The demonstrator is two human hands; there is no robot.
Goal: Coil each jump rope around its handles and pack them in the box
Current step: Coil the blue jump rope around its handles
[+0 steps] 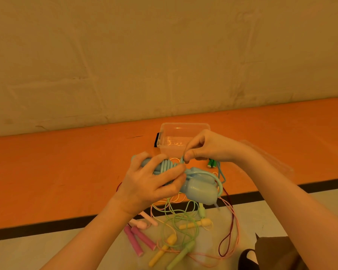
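Note:
My left hand [154, 182] grips the two light blue jump rope handles [200, 190] held side by side, with several turns of blue cord [165, 165] wound around them. My right hand [205, 148] pinches the blue cord just above the coil. A loose end of the blue cord [220, 172] hangs down on the right. The clear plastic box [181, 138] stands open on the orange floor behind my hands.
On the floor below lie other tangled ropes: pink handles [139, 239], yellow handles [162, 250], light green handles [180, 255], pale pink handles [144, 221]. A green item [212, 163] lies by the box. A black line [37, 227] crosses the floor. A shoe [249, 259] shows at bottom right.

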